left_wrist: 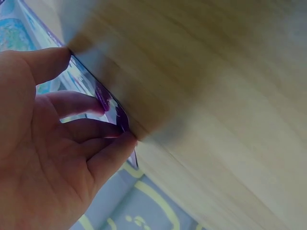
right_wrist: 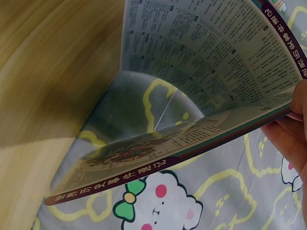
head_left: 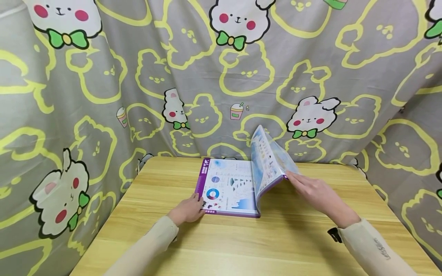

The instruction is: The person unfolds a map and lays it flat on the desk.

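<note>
A folding printed chart (head_left: 224, 188) with a purple border lies partly flat on the wooden table, its exposed page full of diagrams. Its right part (head_left: 267, 153) stands lifted and bent at a crease. At the chart's near left corner, my left hand (head_left: 188, 209) rests its fingertips; in the left wrist view the thumb and fingers (left_wrist: 112, 158) touch the purple-trimmed edge. My right hand (head_left: 310, 189) pinches the lifted part by its near right corner, above the table. Seen from the right wrist, the raised panels (right_wrist: 211, 52) spread apart in a V and show dense text and a picture.
The wooden table (head_left: 214, 245) extends on all sides of the chart. Behind it and at both sides hangs a grey curtain (head_left: 207, 80) with yellow outlines and white rabbits; the lifted panels stand close before it.
</note>
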`<action>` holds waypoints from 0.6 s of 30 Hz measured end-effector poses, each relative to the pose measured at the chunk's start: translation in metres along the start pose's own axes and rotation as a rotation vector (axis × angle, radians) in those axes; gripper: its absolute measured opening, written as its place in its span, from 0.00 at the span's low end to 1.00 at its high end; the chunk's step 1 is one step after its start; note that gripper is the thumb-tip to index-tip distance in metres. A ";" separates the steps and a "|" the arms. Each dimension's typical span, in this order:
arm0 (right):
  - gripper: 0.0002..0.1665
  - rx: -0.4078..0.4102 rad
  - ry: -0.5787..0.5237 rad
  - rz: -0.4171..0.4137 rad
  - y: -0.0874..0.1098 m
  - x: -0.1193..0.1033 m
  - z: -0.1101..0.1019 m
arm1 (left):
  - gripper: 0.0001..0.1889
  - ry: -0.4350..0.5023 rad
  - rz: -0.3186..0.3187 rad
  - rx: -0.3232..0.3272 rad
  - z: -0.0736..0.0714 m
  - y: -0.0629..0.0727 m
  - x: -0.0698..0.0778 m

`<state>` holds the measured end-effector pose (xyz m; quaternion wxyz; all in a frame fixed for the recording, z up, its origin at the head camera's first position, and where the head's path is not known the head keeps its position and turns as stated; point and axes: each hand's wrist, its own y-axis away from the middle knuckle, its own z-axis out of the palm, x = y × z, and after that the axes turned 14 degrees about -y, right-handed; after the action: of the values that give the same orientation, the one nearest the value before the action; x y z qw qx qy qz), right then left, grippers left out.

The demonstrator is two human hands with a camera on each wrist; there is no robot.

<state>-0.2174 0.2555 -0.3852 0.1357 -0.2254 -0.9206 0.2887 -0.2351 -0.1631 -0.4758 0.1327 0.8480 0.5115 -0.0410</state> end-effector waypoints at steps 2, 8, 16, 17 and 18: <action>0.33 0.007 0.008 -0.001 0.003 0.001 -0.002 | 0.29 0.013 -0.017 -0.015 0.002 0.001 -0.002; 0.32 0.039 0.021 0.002 0.012 0.005 -0.006 | 0.29 0.023 -0.032 -0.022 0.008 0.001 -0.008; 0.32 0.077 0.027 0.010 0.022 0.010 -0.009 | 0.29 0.077 -0.041 -0.025 0.010 0.007 -0.017; 0.31 0.084 0.025 0.009 0.023 0.010 -0.009 | 0.29 0.079 -0.044 -0.028 0.010 0.008 -0.018; 0.31 0.090 0.026 0.006 0.025 0.011 -0.009 | 0.29 0.081 -0.044 -0.027 0.009 0.009 -0.019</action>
<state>-0.2150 0.2832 -0.3917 0.1568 -0.2255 -0.9041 0.3272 -0.2355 -0.1853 -0.4791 0.1221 0.8356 0.5356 -0.0026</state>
